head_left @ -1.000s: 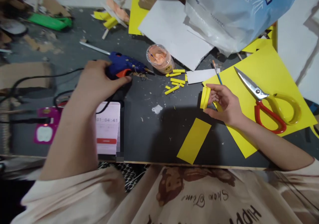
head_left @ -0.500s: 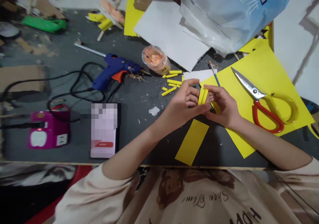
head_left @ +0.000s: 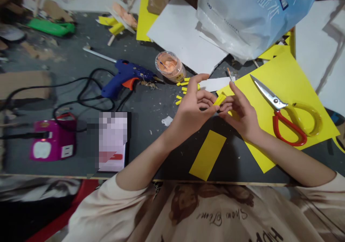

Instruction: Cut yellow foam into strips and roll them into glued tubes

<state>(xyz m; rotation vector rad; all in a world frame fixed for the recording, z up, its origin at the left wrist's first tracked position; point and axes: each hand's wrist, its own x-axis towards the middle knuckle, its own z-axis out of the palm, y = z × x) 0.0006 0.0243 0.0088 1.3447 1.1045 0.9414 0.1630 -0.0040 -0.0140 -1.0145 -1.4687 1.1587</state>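
Note:
My left hand [head_left: 194,107] and my right hand [head_left: 240,112] meet over the dark table, both pinching a small rolled piece of yellow paper [head_left: 219,99] between their fingertips. Just below them a cut yellow paper strip [head_left: 207,154] lies flat. Several small yellow paper rolls [head_left: 182,88] lie beyond my left hand, next to a clear jar with orange contents [head_left: 169,66]. The blue glue gun [head_left: 127,75] rests on the table to the left, held by nobody.
Red-and-yellow scissors [head_left: 285,109] lie on a large yellow sheet [head_left: 285,87] at right. A thin paintbrush [head_left: 230,75], white sheets [head_left: 185,33] and a blue plastic bag [head_left: 250,15] lie behind. A phone [head_left: 113,141], a magenta power strip [head_left: 52,141] and black cords [head_left: 81,94] lie at left.
My left hand let go of the glue gun, leaving it on the table, and came right to join my right hand on the yellow paper, which is now pressed into a tighter roll.

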